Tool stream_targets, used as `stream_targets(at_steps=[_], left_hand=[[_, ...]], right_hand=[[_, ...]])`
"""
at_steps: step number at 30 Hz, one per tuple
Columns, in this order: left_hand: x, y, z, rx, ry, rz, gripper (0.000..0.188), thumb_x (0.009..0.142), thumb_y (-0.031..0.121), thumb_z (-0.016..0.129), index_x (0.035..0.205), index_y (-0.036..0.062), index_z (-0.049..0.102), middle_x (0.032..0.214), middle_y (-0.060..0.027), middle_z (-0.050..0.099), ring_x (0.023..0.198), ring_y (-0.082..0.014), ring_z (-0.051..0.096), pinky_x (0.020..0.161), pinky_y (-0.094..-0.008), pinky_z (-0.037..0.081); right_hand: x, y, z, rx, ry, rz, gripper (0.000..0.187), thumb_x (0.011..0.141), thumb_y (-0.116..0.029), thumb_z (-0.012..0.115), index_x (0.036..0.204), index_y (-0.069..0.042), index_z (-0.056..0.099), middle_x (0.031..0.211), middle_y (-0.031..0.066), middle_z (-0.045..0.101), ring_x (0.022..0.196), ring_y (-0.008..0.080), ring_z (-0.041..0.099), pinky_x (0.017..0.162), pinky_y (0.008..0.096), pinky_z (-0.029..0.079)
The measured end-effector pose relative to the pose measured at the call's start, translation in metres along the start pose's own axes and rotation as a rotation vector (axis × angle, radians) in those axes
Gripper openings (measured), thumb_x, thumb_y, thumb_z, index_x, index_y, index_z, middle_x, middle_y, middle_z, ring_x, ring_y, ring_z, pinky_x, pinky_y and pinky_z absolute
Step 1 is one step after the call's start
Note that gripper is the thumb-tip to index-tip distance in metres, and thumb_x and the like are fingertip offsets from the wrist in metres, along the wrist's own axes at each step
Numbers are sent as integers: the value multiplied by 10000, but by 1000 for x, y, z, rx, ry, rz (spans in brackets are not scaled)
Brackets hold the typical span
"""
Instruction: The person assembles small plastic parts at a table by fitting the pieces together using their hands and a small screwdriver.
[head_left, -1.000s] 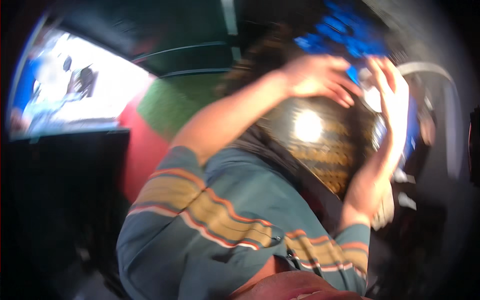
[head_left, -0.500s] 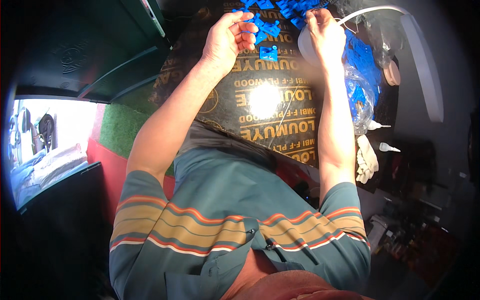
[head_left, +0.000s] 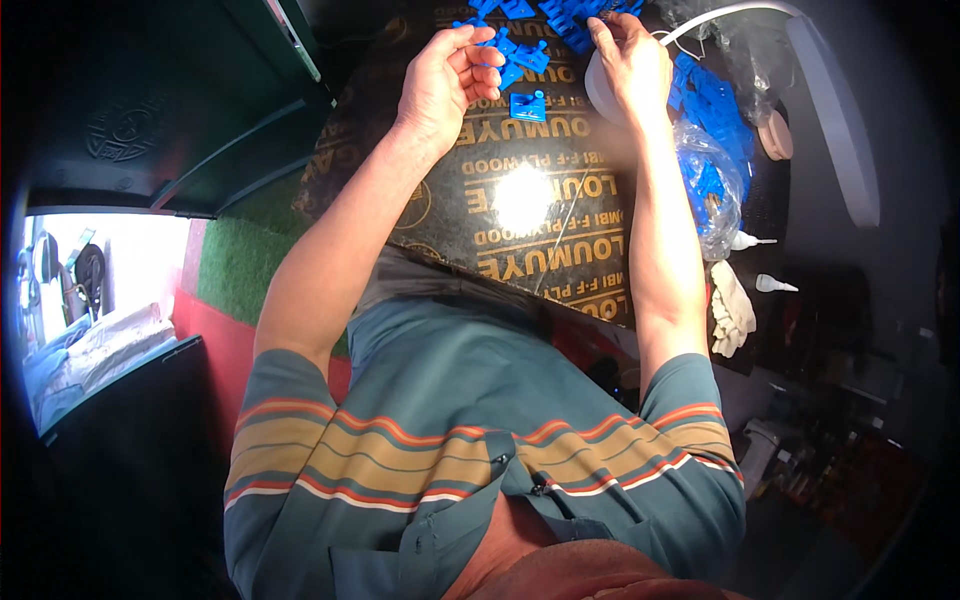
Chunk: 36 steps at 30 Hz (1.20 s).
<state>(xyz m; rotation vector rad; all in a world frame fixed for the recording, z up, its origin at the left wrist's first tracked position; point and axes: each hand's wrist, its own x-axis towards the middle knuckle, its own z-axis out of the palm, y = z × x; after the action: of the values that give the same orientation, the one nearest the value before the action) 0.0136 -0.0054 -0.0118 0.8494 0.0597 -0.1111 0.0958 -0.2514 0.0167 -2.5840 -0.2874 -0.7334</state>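
My left hand (head_left: 440, 88) is raised over the left part of the dark printed plywood board (head_left: 540, 255), its fingers curled beside a cluster of small blue plastic pieces (head_left: 522, 60). Whatever lies between its thumb and fingers is too small to make out. Just below that cluster, a single blue piece (head_left: 527, 106) lies apart on the board. My right hand (head_left: 638, 72) reaches to the edge of a larger blue pile (head_left: 567, 22) at the far side, fingers drawn together and pointing down. What its fingertips hold, if anything, is hidden.
Right of my right forearm are a clear plastic bag (head_left: 710, 200) with blue pieces, white nozzle-tipped bottles (head_left: 770, 284) and pale gloves (head_left: 732, 310). A white lamp (head_left: 603, 92) sits by my right wrist, its curved arm above. A dark green panel (head_left: 150, 110) stands at left.
The view has shifted slightly, so the board and pieces sit a little further left. My right hand's thumb and index finger have spread slightly at the pile; my left hand stays curled.
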Motion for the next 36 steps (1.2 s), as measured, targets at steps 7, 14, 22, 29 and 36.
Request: stream_targets(at_steps=[7,14,22,29,36], left_hand=[[-4,-3,-1,13,26,-8,399,1011,360,589,1187,7,649,909,-61,678,772,-151,626,741,-329,524],[0,-5,-1,32,-2,5,403,1016,365,587,1187,6,650,920,-65,681,788,-153,626,757,-335,524],[0,-4,-2,70,2,27,416,1016,380,591,1200,13,653,928,-62,689,806,-151,630,765,-331,525],[-1,-6,2,70,11,13,404,1012,375,598,1190,17,653,916,-59,690,801,-149,632,756,-323,527],[-4,-2,4,68,25,34,388,1013,360,593,1175,11,642,905,-73,686,778,-153,627,739,-325,528]], right_hand=[[-5,-15,-1,-55,-77,120,391,1028,-451,617,1082,-83,740,993,196,764,987,410,726,863,476,561],[-1,9,14,-10,-26,87,360,1056,-396,580,1020,-68,725,938,152,777,943,397,731,853,467,556],[-6,6,10,82,-16,-20,300,922,-356,754,1066,-94,726,880,126,788,870,343,766,794,457,577],[-6,4,11,-27,-42,41,328,953,-390,727,1097,-96,714,1022,143,791,970,374,749,847,450,568],[-5,5,-29,-33,-84,74,376,923,-416,735,1110,-91,768,946,135,793,921,328,772,851,432,600]])
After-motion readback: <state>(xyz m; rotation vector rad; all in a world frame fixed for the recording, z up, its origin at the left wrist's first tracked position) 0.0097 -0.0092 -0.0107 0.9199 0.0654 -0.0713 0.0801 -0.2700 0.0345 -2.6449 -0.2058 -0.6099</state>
